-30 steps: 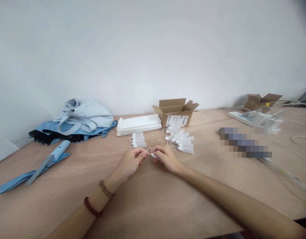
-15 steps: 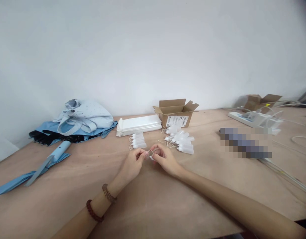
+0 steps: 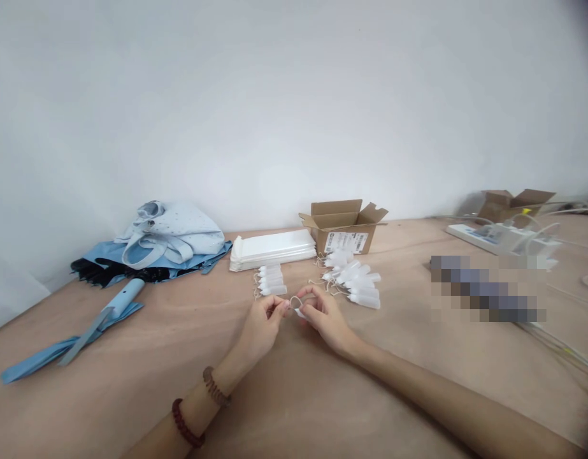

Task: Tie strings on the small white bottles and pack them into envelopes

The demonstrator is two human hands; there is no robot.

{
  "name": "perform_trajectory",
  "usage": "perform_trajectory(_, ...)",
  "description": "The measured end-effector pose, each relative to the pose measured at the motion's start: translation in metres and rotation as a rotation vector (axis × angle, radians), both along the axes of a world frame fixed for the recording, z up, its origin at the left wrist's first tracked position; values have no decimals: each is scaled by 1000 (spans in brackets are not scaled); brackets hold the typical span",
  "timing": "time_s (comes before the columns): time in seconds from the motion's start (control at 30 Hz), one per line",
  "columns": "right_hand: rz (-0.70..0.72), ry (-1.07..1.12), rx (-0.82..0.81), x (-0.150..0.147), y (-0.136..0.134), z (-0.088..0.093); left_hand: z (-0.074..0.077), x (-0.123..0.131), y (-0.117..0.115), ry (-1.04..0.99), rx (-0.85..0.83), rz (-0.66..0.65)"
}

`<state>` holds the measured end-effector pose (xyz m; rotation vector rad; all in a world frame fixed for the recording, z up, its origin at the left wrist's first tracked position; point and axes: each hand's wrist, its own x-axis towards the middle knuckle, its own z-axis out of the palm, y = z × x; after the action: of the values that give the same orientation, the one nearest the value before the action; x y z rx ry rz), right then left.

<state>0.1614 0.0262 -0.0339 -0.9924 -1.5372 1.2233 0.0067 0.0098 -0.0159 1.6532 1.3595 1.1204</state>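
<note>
Thumb and fingertips of my left hand [image 3: 260,328] pinch one end of a thin pale cord [image 3: 296,298]. The cord arcs over to my right hand [image 3: 328,320], which is closed around a small white bottle-like piece [image 3: 299,313]; most of it is hidden by the fingers. Just beyond my left hand lies a neat row of small white bottles [image 3: 272,280] with cord loops pointing left. A looser heap of similar bottles [image 3: 358,278] lies past my right hand, cords trailing left.
A stack of white packets [image 3: 273,247] and an open cardboard box [image 3: 344,241] stand by the wall. At left lie a pale blue fabric bag [image 3: 179,233] and a blue umbrella [image 3: 124,299]. A power strip [image 3: 482,239], cables and a blurred-out object [image 3: 485,290] are at right.
The whole view has shifted, so everything sits slightly lower and further right. Both hands keep their pinch, and the cord between them shows as a wider arc.
</note>
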Motion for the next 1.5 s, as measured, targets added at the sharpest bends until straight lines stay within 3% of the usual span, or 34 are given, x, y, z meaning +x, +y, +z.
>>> perform_trajectory(0.27,-27,-85,96,0,-1,-1,-8,0,0,1,-27,2)
perform_trajectory(0.53,7,-89,40,0,1,-3,-13,2,1,-6,-59,11)
perform_trajectory(0.7,5,-59,57,-4,3,-5,-10,-6,9,-295,-304,-103)
perform_trajectory(0.8,7,-68,55,-7,4,-5,-4,-10,11,-384,-381,-105)
perform_trajectory(1.0,9,-127,108,-7,-1,0,-6,-16,12,-237,-315,-119)
perform_trajectory(1.5,57,-108,169,-6,0,-10,-14,-12,12,-261,-275,-88)
